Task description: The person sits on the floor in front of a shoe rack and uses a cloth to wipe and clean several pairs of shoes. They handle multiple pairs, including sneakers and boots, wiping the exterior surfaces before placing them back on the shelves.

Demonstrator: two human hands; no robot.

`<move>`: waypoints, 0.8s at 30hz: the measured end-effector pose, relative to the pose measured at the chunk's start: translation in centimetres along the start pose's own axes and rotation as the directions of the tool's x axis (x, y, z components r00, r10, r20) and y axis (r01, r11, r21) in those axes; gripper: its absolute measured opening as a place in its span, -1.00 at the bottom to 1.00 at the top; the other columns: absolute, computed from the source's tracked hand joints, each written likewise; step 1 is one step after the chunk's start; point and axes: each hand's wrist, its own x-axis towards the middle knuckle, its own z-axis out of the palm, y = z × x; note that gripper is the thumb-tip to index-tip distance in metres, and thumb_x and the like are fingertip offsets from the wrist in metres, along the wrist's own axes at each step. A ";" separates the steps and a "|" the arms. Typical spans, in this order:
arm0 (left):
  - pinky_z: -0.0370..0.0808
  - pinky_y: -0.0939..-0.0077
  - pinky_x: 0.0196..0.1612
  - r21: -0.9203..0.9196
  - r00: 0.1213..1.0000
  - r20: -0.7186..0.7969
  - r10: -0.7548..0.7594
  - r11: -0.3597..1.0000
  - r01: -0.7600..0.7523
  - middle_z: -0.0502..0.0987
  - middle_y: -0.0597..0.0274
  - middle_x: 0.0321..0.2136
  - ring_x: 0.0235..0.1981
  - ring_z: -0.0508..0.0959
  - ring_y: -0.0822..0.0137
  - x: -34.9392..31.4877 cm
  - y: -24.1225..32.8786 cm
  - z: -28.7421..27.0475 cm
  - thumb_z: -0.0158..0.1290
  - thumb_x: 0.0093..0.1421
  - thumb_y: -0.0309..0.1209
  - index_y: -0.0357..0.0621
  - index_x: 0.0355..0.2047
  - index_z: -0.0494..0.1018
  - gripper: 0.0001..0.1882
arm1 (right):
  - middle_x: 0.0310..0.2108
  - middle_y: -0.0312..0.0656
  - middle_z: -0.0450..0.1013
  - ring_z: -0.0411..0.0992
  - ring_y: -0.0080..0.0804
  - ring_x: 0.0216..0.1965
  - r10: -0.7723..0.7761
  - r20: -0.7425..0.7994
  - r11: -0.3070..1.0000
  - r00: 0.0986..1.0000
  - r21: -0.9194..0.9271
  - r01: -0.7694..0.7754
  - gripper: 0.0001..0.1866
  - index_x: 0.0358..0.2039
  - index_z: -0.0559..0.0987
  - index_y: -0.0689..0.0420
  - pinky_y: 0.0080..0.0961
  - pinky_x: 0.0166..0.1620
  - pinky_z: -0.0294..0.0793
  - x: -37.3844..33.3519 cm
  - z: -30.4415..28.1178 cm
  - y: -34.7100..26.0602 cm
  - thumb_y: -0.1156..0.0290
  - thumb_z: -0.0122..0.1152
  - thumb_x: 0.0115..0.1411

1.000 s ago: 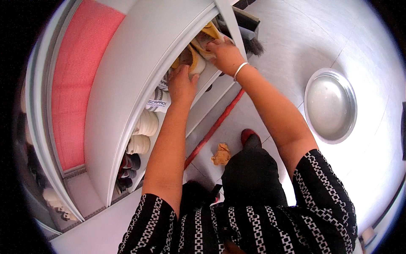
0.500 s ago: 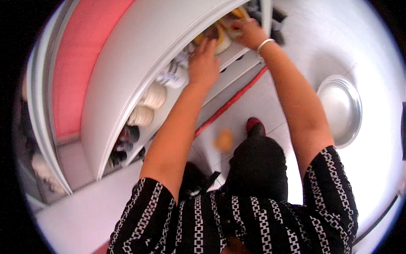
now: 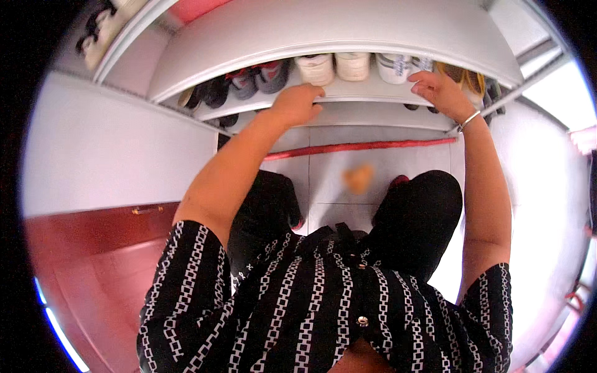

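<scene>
A row of shoes lies on a white shelf under a top board. My left hand (image 3: 300, 104) is at the shelf's front edge, just below a pair of cream shoes (image 3: 316, 69), fingers loosely bent with nothing seen in them. My right hand (image 3: 443, 94) has its thumb and fingers apart beside the white shoes with blue marks (image 3: 393, 68); whether it touches them I cannot tell. Yellow-and-dark shoes (image 3: 474, 83) sit just past that hand, partly covered by it. Grey-and-red shoes (image 3: 271, 77) stand left of the cream pair.
The white top board (image 3: 336, 28) overhangs the shoes. Below the shelf, a red strip (image 3: 360, 148) runs across, near my knees. A reddish-brown wooden panel (image 3: 99, 267) is at the left. Light shoes (image 3: 112, 31) show at the far upper left.
My view has turned, so the rack now lies straight across. Both hands have left the yellow shoes: the left is by the cream pair, the right by the white pair. The metal basin is out of view.
</scene>
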 end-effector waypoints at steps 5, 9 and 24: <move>0.38 0.21 0.02 -0.013 0.937 -0.263 -0.231 0.972 0.236 0.39 -0.02 -0.02 0.00 0.40 0.02 -1.4 -8.5 1.2 0.09 0.01 -0.30 -0.08 0.02 0.33 -0.48 | -0.13 -0.04 0.47 0.45 -0.20 -0.13 0.053 0.137 0.987 0.989 -0.157 -0.031 -0.56 -0.08 0.51 0.11 -0.42 -0.04 0.40 4.4 5.6 -5.6 0.10 0.15 0.11; 0.41 0.22 -0.01 -0.301 0.807 -0.345 -0.478 0.871 0.388 0.43 -0.08 -0.07 -0.04 0.44 0.02 -0.4 -10.5 3.1 0.14 -0.04 -0.27 -0.12 0.02 0.33 -0.43 | -0.06 -0.01 0.44 0.40 -0.21 -0.01 0.272 0.069 0.960 0.960 0.043 -0.276 -0.44 0.03 0.42 0.14 -0.44 0.04 0.34 5.5 10.1 -4.8 0.09 0.16 0.08; 0.44 0.18 -0.09 -0.551 0.750 -0.399 -0.527 0.792 0.263 0.46 0.00 -0.16 -0.11 0.47 0.00 1.4 -9.6 6.4 0.20 -0.06 -0.23 -0.01 0.05 0.25 -0.36 | 0.12 0.18 0.19 0.20 0.06 0.13 0.170 -0.207 0.985 0.964 0.030 -0.167 -0.01 0.16 0.11 0.34 -0.29 0.19 0.16 11.9 20.0 -1.9 0.00 0.32 -0.14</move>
